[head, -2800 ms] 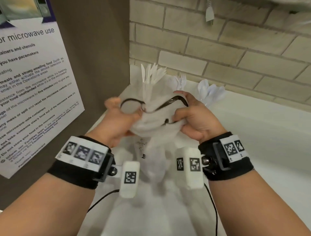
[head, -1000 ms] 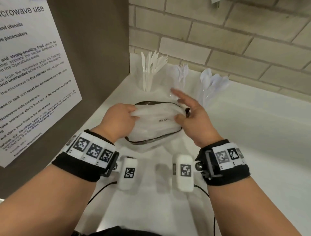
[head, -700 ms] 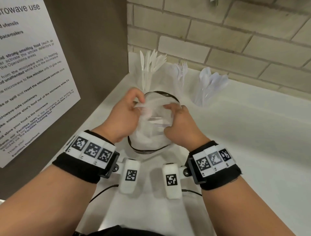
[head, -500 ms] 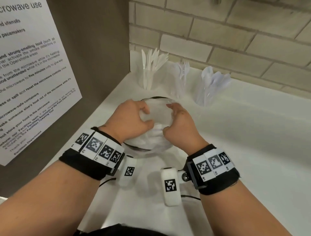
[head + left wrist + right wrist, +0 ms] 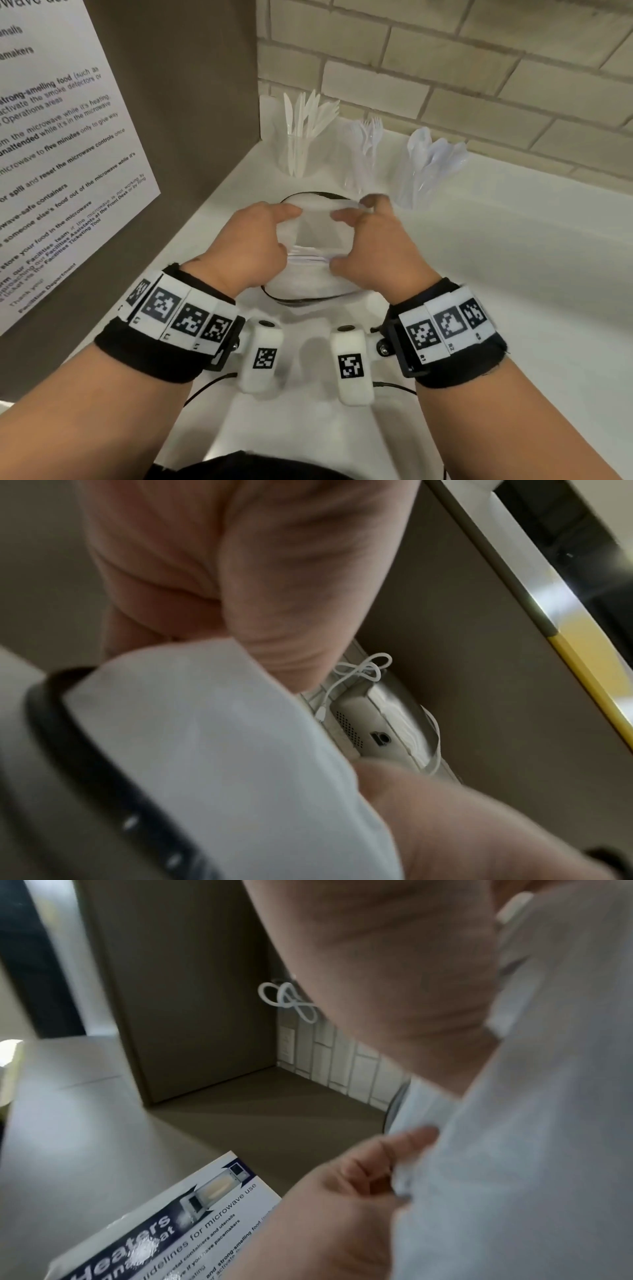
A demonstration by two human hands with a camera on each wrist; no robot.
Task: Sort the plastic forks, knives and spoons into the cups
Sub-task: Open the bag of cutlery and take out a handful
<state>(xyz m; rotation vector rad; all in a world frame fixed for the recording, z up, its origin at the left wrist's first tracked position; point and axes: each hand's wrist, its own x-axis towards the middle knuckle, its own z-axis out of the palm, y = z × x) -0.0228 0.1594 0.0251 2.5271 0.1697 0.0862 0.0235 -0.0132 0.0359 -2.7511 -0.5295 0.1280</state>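
Observation:
Three clear cups stand in a row by the brick wall: a knife cup [image 5: 300, 144] on the left, a fork cup [image 5: 367, 150] in the middle, a spoon cup [image 5: 428, 168] on the right, each with white plastic cutlery upright in it. In front of them a white plastic bag [image 5: 317, 240] with a black rim lies bunched on the white counter [image 5: 513, 274]. My left hand [image 5: 257, 246] grips the bag's left side and my right hand [image 5: 373, 250] grips its right side. The left wrist view shows the bag [image 5: 222, 750] under my palm; the right wrist view shows the bag [image 5: 514, 1123] too.
A brown panel [image 5: 191, 120] with a microwave notice [image 5: 58, 164] closes off the left side. The brick wall [image 5: 479, 85] runs behind the cups. Black cables [image 5: 205, 390] trail from my wrist cameras across the counter near me.
The bag was held up in front of the cups; it now lies on the counter, folded in on itself, with both hands closed in on its sides.

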